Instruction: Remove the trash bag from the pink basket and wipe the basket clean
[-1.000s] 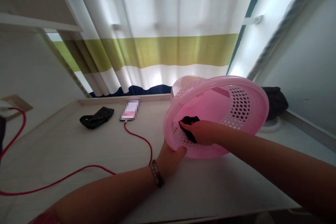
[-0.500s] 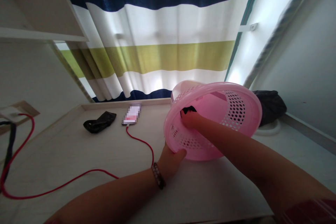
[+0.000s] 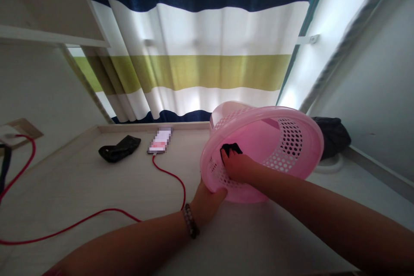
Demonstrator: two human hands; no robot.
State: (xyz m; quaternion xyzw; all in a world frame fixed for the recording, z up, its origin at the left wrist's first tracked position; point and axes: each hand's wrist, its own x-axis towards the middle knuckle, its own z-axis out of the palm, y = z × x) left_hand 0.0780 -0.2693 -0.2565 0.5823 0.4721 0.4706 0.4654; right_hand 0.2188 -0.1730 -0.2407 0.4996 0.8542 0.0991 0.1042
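Note:
A pink plastic basket (image 3: pixel 252 131) with rows of round holes lies tilted on the white tabletop, its mouth turned toward me. My left hand (image 3: pixel 210 202) grips the near left part of the rim, thumb over the edge and the other fingers hidden behind the wall. Inside the basket, my right hand (image 3: pixel 239 166) presses a black cloth (image 3: pixel 231 148) against the left inner wall. Its fingers are bent over the cloth, and the fingertips are partly hidden.
On the left, a crumpled black plastic bag (image 3: pixel 119 148) lies beside a phone (image 3: pixel 161 140) with a red cable (image 3: pixel 171 174) running to a wall socket. Behind the basket at right sits a black bag-like bundle (image 3: pixel 333 138). A striped curtain (image 3: pixel 200 69) hangs at the back.
My right hand has moved slightly down and toward the mouth along the basket's inner wall with the black cloth. The left hand keeps its grip on the rim.

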